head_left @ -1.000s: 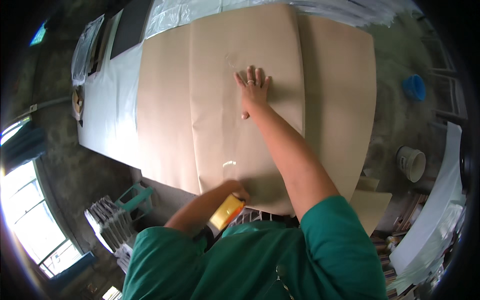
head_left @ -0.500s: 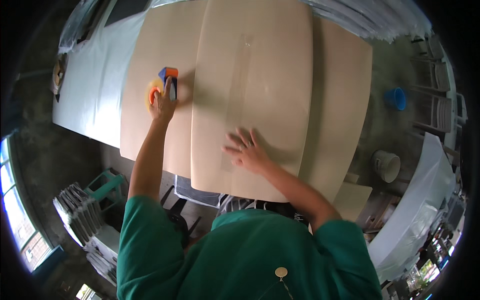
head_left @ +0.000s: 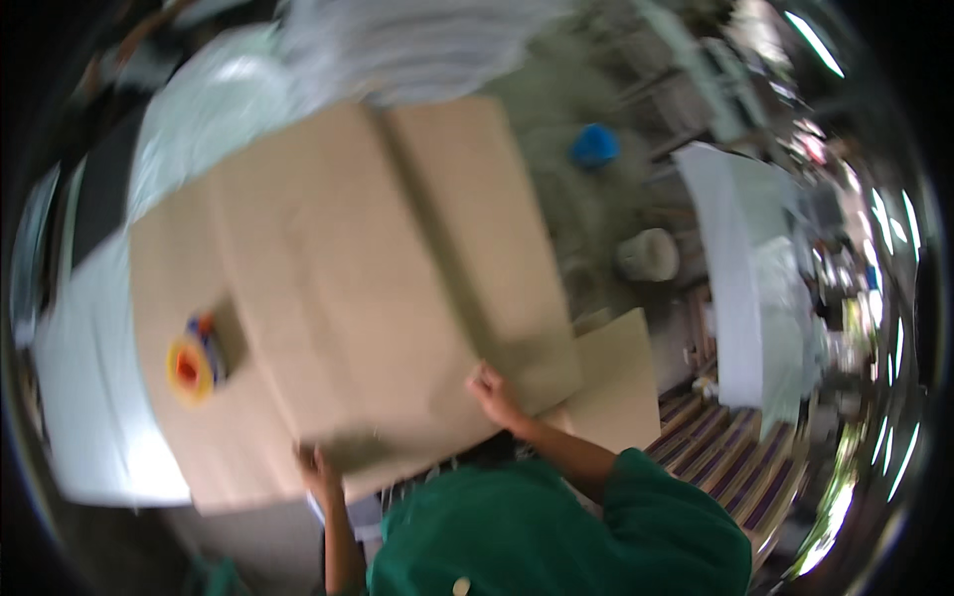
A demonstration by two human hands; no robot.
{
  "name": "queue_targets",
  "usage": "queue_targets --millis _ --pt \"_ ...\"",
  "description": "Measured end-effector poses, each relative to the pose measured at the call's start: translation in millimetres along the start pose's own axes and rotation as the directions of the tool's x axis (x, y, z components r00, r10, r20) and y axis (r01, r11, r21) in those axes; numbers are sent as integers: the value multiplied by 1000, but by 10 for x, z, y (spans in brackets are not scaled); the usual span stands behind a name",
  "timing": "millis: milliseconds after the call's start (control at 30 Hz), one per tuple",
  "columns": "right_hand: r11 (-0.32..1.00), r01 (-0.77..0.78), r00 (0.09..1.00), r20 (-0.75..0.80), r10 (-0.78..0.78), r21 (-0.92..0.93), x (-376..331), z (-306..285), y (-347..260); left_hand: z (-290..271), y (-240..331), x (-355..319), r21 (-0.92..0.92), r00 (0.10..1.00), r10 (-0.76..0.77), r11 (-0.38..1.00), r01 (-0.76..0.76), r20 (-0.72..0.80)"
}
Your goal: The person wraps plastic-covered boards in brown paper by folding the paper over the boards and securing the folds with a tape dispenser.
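Note:
Blurred by motion, my left hand [head_left: 320, 475] is at the near edge of a large brown cardboard piece [head_left: 328, 298], close to the panel's lower left corner. How its fingers lie cannot be made out. My right hand [head_left: 493, 395] is over the same cardboard near its lower right part, fingers curled in and closed; whatever they may hold is hidden. To the left, a tape dispenser [head_left: 207, 350] in blue and orange, with a yellowish tape roll, rests on the cardboard, apart from both hands.
A white-covered surface [head_left: 89, 397] adjoins the cardboard on the left. Clear plastic wrapping [head_left: 417, 50] lies beyond it. A blue bucket [head_left: 594, 146] and a whitish bucket [head_left: 649, 255] stand on the floor at right. Slatted wood [head_left: 730, 462] is at lower right.
My left hand has let go of the tape dispenser, which now lies on the cardboard, and has come back to the near edge. My right hand's fingers have curled in. The whole view has turned rightward.

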State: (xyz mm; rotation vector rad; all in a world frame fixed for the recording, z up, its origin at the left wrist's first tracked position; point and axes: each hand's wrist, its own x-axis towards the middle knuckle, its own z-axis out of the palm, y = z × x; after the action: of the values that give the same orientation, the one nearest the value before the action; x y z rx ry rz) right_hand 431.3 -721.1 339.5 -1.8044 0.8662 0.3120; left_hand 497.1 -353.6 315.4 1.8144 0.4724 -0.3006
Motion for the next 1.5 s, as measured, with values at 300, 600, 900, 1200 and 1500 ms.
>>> queue_targets --millis 300,600,900,1200,1500 --pt "955 105 993 -31 -118 -276 208 -121 14 -213 317 310 454 993 -87 884 113 -78" --pt "962 189 979 -44 -201 -198 131 -74 286 -433 257 403 265 933 -343 914 306 109" --pt "907 251 966 31 -256 -340 38 -124 315 -521 176 300 431 942 -232 895 111 241" --pt "981 101 994 48 -95 -164 -523 36 315 -575 39 -86 383 966 -186 918 106 181" --pt "987 145 979 132 -153 66 340 -294 346 -46 29 -255 328 973 -231 918 221 -7"
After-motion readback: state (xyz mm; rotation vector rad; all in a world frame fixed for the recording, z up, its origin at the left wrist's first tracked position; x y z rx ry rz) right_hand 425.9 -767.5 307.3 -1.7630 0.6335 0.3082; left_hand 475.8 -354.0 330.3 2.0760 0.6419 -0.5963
